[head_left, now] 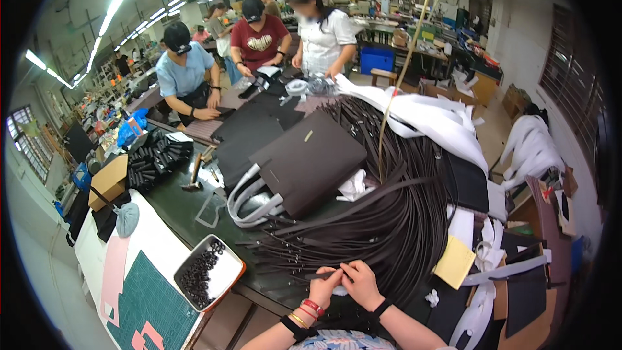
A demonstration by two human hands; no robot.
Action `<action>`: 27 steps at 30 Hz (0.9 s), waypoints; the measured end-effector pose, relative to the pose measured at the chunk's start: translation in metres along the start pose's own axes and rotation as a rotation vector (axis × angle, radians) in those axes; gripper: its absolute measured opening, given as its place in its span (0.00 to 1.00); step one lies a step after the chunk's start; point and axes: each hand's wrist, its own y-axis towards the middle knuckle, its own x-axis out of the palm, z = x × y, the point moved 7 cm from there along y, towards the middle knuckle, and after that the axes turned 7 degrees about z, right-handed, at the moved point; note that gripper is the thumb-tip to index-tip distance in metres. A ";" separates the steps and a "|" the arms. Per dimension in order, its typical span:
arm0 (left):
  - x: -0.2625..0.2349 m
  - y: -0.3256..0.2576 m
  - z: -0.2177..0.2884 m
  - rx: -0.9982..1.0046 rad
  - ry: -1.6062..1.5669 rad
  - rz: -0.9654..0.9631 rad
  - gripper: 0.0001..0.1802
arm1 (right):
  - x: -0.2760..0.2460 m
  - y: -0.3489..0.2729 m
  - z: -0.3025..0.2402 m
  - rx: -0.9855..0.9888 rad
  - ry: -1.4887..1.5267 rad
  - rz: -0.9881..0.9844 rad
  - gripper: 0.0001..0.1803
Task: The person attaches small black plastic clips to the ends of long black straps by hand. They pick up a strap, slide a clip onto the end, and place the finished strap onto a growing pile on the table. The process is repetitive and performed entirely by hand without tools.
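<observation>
My left hand (325, 286) is closed in a pinch on a thin dark brown strap (317, 277), whose end sticks out to the left of the fingers. Close beside it, my right hand (361, 286) is also closed, its thumb and fingertips meeting near the left fingertips. What the right fingers pinch is too small to make out. Just beyond both hands spreads a big bundle of long dark brown straps (402, 220), several with small metal fittings at their left ends. Behind the bundle lies a dark brown handbag (311, 162) with pale-wrapped handles (243, 210).
A white tray (230, 271) of small black parts stands left of my hands, beside a green cutting mat (146, 295). A hammer (194, 172) lies farther back. Yellow paper (455, 261) and white strips (421, 110) lie right. Several people work across the table; a thin pole (407, 58) rises mid-table.
</observation>
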 end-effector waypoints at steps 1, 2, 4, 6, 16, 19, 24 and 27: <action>0.004 -0.001 0.000 0.016 0.015 -0.017 0.05 | -0.002 -0.003 0.001 0.032 -0.011 0.008 0.14; 0.008 -0.001 0.000 0.016 0.036 -0.025 0.06 | -0.004 -0.003 0.003 0.060 -0.011 0.028 0.13; 0.011 -0.004 0.003 0.054 0.110 -0.019 0.08 | -0.004 -0.005 0.010 0.126 0.006 0.051 0.11; 0.013 -0.010 0.011 0.251 0.266 -0.007 0.06 | -0.004 -0.008 0.017 0.238 0.093 0.066 0.12; 0.023 -0.026 0.035 0.374 0.276 -0.022 0.07 | -0.009 -0.006 0.015 0.245 0.123 -0.096 0.13; 0.010 -0.006 0.007 0.000 0.026 -0.097 0.11 | -0.022 -0.002 0.001 -0.086 -0.063 -0.166 0.18; 0.004 -0.006 -0.002 -0.179 -0.086 -0.112 0.12 | -0.011 0.002 0.026 -0.057 0.093 -0.280 0.13; 0.008 -0.005 0.001 -0.249 -0.089 -0.168 0.11 | -0.015 0.007 0.026 -0.069 0.141 -0.268 0.10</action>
